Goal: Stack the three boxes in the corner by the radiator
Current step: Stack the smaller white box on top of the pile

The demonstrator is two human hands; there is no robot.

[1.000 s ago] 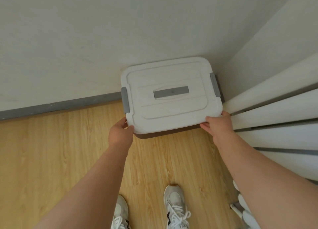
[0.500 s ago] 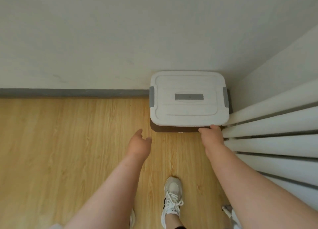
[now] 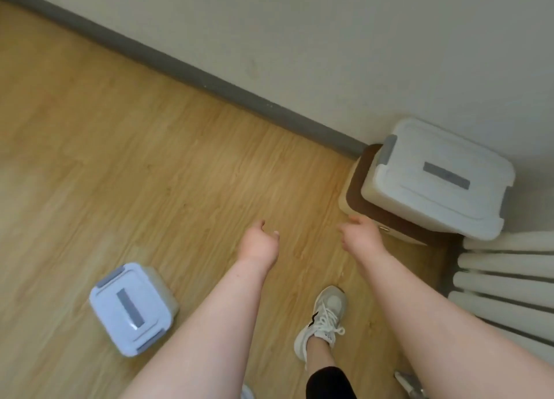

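Wood-look floor [image 3: 150, 146] runs under you to a grey skirting board [image 3: 192, 75] and a pale wall [image 3: 329, 39], with the radiator [image 3: 506, 266] on your right. Nearest you, your shoe [image 3: 322, 320] is planted between your forearms. Your left hand [image 3: 259, 244] hangs over bare floor with the fingers loosely curled and nothing in them; your right hand [image 3: 359, 236] is likewise empty, fingers half open, just beside the front edge of the stack but not gripping it.

Low on your left, the small box [image 3: 132, 307] sits alone on the floor, lid on, well apart from the corner. Farther off, in the corner by the radiator, the white-lidded box [image 3: 437, 179] rests on the brown-topped box [image 3: 356, 185], pushed toward the wall so a strip of the lower lid shows at the left and front.

So by my reading two of three are stacked, and the small one is left to fetch and set on top. You have open floor all the way across to it. Back at the corner, room is tight: wall behind, radiator fins close on the right, so the approach looks best from the front or left.
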